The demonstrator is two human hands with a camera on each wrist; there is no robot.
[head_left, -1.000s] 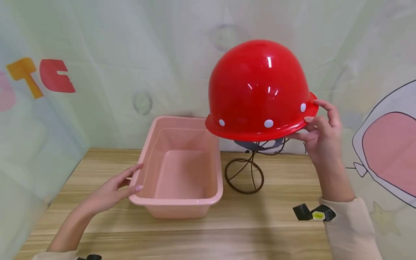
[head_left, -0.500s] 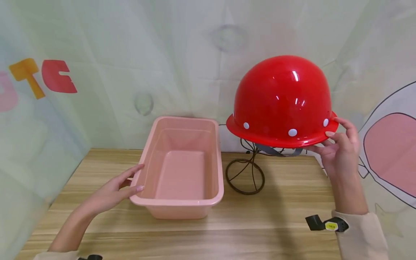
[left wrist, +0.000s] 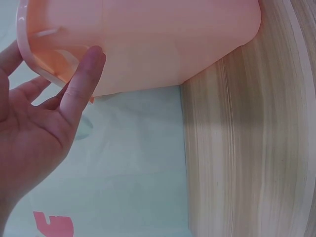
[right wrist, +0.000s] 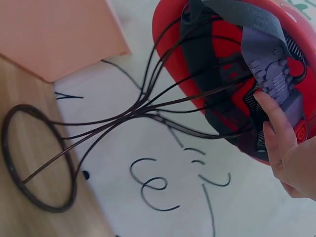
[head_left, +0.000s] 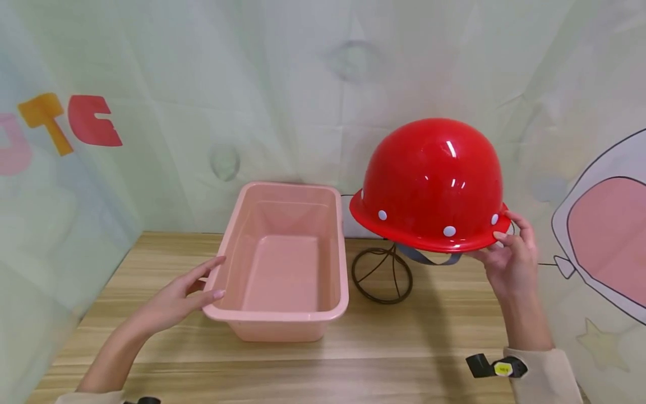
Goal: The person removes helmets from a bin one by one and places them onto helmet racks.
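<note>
The right hand [head_left: 510, 261] holds a red hard hat [head_left: 434, 182] by the right part of its brim, thumb on top of the rim and fingers curled underneath against the inside. The hat sits over the wire stand [head_left: 382, 275], which rests on the table [head_left: 414, 342] to the right of the tub; in the right wrist view the stand's dark wires [right wrist: 148, 106] reach up into the hat's shell among its grey straps [right wrist: 256, 34], though whether the hat's weight rests on them cannot be told. A grey strap [head_left: 429, 259] hangs below the brim.

The left hand [head_left: 174, 300] lies open on the table at the near left corner of a pink plastic tub [head_left: 285, 261], fingers straight, with the fingertips [left wrist: 91, 61] touching the tub's rim and outer wall. It grips nothing.

Behind the table hangs a pale cloth backdrop [head_left: 282, 90] with coloured letters at the left and a cartoon drawing at the right.
</note>
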